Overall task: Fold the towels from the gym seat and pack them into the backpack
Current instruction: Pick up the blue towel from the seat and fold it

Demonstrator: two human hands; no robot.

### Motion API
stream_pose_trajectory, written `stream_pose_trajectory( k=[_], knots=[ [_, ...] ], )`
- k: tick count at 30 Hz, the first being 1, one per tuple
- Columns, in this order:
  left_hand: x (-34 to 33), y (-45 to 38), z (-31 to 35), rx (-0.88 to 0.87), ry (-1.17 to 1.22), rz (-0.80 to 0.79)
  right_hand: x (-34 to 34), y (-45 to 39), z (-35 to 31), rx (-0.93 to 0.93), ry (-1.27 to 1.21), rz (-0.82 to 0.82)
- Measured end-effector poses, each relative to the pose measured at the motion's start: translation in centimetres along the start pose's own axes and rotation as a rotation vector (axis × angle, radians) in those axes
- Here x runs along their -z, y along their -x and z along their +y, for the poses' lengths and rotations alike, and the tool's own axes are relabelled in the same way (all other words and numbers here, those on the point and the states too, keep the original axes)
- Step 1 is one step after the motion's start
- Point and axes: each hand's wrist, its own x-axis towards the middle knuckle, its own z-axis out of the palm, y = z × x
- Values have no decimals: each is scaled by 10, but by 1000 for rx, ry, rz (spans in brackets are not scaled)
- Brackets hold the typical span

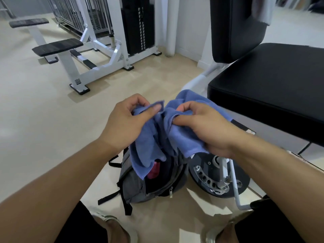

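1. A person stood over an open grey backpack (133, 188) on the pale floor (43, 120), both hands bunched into a blue towel (154, 137) held just above the bag's mouth.
2. The left hand (126, 121) pinched a corner of the towel between thumb and curled fingers; the right hand (201, 123) gripped a gathered fold of the same cloth, fingers closed around it.
3. The towel hung crumpled between the two hands, its lower edge dropping into the backpack's opening, where something pink (155, 170) showed inside (too dark to identify).
4. The backpack sat on the floor, touching or just beside a black weight plate (206, 179) at the base of a white machine frame, its black straps (112, 197) trailing across the floor.
5. A black padded gym seat (273, 81) with an upright backrest (235, 28) stood to the right; a grey cloth (263, 9) was draped over the backrest's top, blurred.
6. Behind, a white weight machine (105, 50) carried a black weight stack (138, 25); a small square label (77, 82) on its leg was too small to read.
7. No brand name or other writing was legible on the towel or backpack.
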Motion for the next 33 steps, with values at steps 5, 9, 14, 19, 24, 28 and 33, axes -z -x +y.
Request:
stream_pose_trajectory(
  k=[5, 9, 14, 19, 24, 28, 33],
  knots=[
    [2, 1, -1, 116, -23, -43, -13, 4, 1, -56, -308, -162],
    [-2, 4, 2, 120, 55, 39, -14, 2, 5, 88, -389, -83],
    [-5, 6, 4, 79, 80, 124, -6, -1, 5, 195, -247, -88],
    [-1, 7, 12, 19, -12, 170, -3, 3, 8, 363, 105, -76],
    [-7, 11, 6, 99, 128, 6, 2, 0, 14, 471, 490, 144],
    [-8, 11, 7, 169, 215, -23, 3, 0, 9, 549, 609, 166],
    [-8, 12, 9, 163, 240, -60, 3, 1, 12, 543, 428, 0]
  ],
)
